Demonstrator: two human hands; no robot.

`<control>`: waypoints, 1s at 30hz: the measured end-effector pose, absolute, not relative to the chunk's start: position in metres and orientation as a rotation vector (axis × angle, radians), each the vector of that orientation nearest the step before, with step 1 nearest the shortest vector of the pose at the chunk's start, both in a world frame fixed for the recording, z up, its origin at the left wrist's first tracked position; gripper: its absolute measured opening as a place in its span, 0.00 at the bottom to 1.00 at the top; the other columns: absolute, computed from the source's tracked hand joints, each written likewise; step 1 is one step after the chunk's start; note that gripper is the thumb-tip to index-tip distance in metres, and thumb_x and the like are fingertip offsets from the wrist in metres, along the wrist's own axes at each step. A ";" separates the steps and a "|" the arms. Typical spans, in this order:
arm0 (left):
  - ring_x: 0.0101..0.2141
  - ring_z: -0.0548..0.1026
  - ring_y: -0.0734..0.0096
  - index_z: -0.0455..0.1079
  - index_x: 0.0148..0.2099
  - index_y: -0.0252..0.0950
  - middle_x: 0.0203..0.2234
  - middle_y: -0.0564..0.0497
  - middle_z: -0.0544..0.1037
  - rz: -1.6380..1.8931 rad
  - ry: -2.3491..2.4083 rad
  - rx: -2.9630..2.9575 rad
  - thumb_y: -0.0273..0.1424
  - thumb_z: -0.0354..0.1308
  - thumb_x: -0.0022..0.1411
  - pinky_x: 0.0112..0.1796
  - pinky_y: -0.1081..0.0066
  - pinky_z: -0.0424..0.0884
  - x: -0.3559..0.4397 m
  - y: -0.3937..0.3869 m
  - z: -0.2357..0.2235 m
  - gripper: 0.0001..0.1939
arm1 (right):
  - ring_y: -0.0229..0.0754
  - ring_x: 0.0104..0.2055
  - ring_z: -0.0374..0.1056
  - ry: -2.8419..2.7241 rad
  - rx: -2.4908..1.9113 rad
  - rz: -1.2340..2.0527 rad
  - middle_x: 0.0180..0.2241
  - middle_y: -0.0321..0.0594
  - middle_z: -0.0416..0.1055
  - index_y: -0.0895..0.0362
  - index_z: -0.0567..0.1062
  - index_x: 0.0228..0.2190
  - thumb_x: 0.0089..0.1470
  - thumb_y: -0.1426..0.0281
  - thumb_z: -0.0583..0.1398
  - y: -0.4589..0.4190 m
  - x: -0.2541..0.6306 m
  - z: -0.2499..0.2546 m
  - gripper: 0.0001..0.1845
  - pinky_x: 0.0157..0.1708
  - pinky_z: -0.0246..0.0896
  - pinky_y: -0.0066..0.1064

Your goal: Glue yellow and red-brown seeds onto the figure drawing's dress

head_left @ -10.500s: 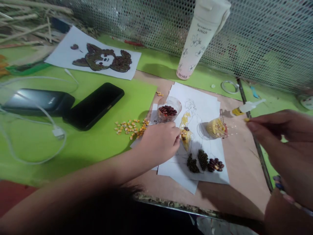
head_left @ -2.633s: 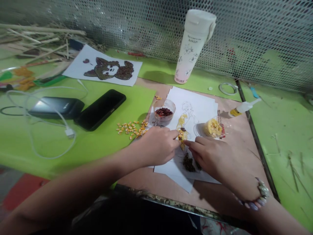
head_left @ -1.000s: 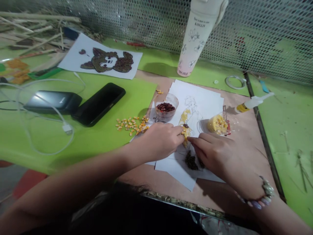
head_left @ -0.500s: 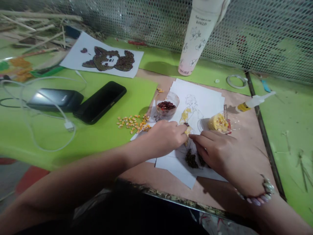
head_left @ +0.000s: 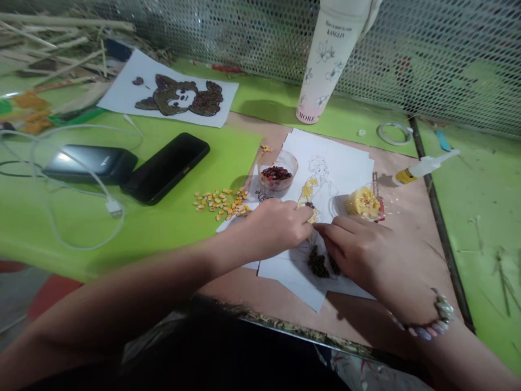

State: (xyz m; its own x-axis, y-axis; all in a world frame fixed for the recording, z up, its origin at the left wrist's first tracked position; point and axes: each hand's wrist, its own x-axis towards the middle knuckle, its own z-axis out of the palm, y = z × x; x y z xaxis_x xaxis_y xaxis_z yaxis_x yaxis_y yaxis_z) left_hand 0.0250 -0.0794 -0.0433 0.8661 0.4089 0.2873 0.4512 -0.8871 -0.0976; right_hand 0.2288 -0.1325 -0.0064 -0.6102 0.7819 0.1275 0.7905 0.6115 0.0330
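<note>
A line drawing of a robed figure [head_left: 321, 176] lies on white paper, part of its robe filled with yellow pieces and a few dark red beans. My left hand [head_left: 280, 222] is over the lower robe, fingers curled in a pinch; whatever is between the fingertips is hidden. From the right, my right hand [head_left: 360, 247] reaches in with its index finger stretched onto the drawing, close to the left fingertips, and no object shows in it. A clear cup of red beans [head_left: 277, 172] stands above my left hand. Dark green grains [head_left: 318, 263] lie in a pile below the fingers.
Corn kernels [head_left: 220, 203] are scattered on the green mat. Right of the drawing are a yellow tub [head_left: 364, 203] and a glue bottle [head_left: 423, 167]. Behind stands a tall tumbler [head_left: 329, 65]. A phone [head_left: 166, 168], power bank [head_left: 91, 164] and finished seed picture [head_left: 181, 98] lie left.
The whole view has shifted very slightly. Both hands stay at the same spot on the drawing, with hardly any visible movement.
</note>
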 end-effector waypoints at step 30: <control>0.28 0.71 0.68 0.70 0.31 0.34 0.28 0.50 0.75 -0.313 -0.700 -2.904 0.22 0.56 0.64 0.23 0.67 0.51 0.027 -0.082 -0.042 0.09 | 0.40 0.24 0.60 -2.704 -1.306 -0.089 0.22 0.35 0.66 0.55 0.76 0.29 0.58 0.77 0.59 -0.125 0.232 -0.027 0.09 0.24 0.46 0.33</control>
